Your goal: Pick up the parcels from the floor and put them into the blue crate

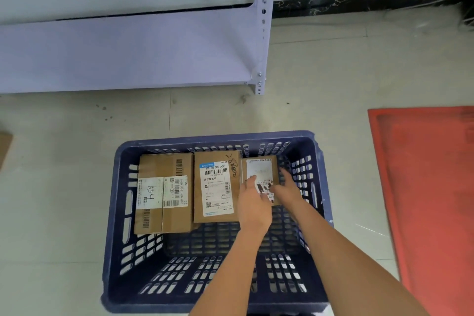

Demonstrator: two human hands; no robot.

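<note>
The blue crate [319, 161] stands on the floor just in front of me. Three cardboard parcels lie in its far half: a large box [164, 195] on the left, a flat parcel [216, 187] with a white label in the middle, and a small parcel [261, 170] at the right. Both of my arms reach down into the crate. My left hand [252, 204] grips the small parcel's left edge, and my right hand [288, 188] holds its right edge with the thumb on the label. A corner of another cardboard parcel [4, 147] shows on the floor at the far left.
A pale metal shelf unit [133, 54] stands on the floor behind the crate, its upright post [260, 33] near the centre. A red mat [431, 187] lies to the right. Light floor tiles [320, 79] surround the crate, and a dark skirting runs along the far wall.
</note>
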